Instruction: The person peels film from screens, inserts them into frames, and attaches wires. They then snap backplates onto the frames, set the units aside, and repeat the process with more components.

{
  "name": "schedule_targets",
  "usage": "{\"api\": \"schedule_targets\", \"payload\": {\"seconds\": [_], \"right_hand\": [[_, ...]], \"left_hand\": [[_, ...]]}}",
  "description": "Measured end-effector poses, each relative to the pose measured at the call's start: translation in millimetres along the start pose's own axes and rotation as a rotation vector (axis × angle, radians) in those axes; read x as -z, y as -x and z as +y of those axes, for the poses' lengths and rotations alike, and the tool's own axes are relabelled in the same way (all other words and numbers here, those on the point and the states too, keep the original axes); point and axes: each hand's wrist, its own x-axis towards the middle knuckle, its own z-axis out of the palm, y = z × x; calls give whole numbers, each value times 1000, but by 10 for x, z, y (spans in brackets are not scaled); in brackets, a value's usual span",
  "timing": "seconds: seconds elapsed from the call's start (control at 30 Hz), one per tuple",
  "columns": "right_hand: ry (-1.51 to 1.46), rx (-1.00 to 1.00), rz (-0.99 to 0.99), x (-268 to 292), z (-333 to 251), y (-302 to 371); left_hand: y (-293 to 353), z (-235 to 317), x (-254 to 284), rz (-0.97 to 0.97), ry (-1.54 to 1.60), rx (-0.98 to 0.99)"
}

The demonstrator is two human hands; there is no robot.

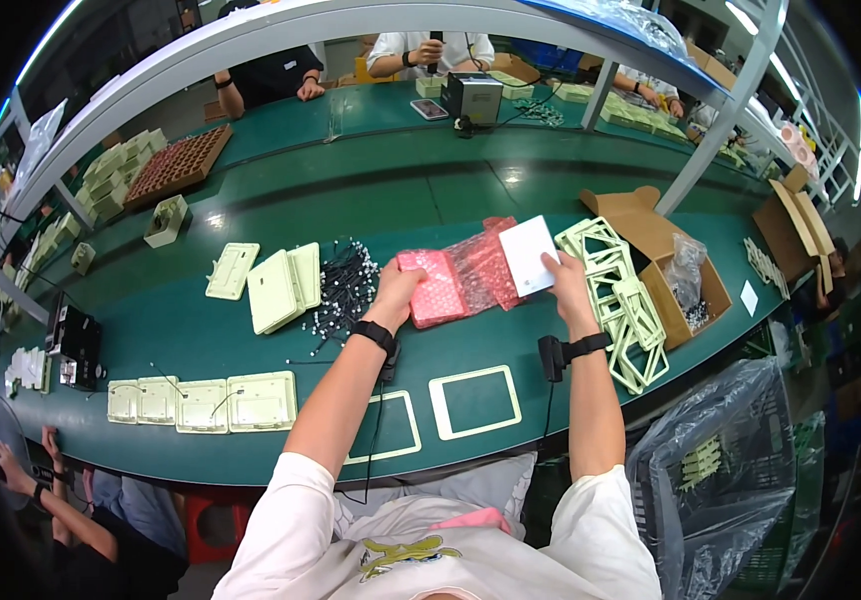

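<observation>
My left hand (396,292) grips the left end of a pink bubble-wrap packet (433,287), thumb on top. The wrap stretches rightward as a loose, see-through red flap (486,262). My right hand (571,290) pinches the lower right corner of a flat white rectangular panel (528,257), which overlaps the flap's right end. Just left of my left hand lies a heap of black cables with small white ends (346,285). A pile of pale green open frames (613,290) lies right of my right hand. Two more pale frames, one a whole rectangle (475,402), rest near the table's front edge.
Pale green covers (276,292) are stacked left of the cables; several cable-fitted ones (201,403) line the front left. An open cardboard box (686,285) stands right. A metal post (726,105) and overhead shelf cross the far side. Other people work opposite and at lower left.
</observation>
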Motion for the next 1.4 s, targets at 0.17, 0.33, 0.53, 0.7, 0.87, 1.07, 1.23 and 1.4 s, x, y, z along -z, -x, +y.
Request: {"api": "schedule_targets", "payload": {"seconds": [0.17,0.33,0.53,0.7,0.87,1.07,1.23,1.4], "right_hand": [[-668,-211,-26,409,42,25],[-353,-118,141,547,64,32],[-389,5,212,627,-153,137],[-197,282,97,140,-389,701],[260,458,39,-642,-790,1764],[17,232,-422,-934,-821,2264],[-119,-31,-770,-1017,-853,2274],[-63,-93,-852,-1115,-793,2297]], "left_hand": [[24,-75,-337,99,-208,-90],[-122,-186,-247,111,-388,-127],[-83,-112,-285,260,-951,-343],[561,296,-602,143,-888,-512],[1832,893,-785,-212,-11,-69],[2170,788,27,-241,93,52],[2441,655,416,-286,169,17],[2589,690,566,-321,188,30]]}}
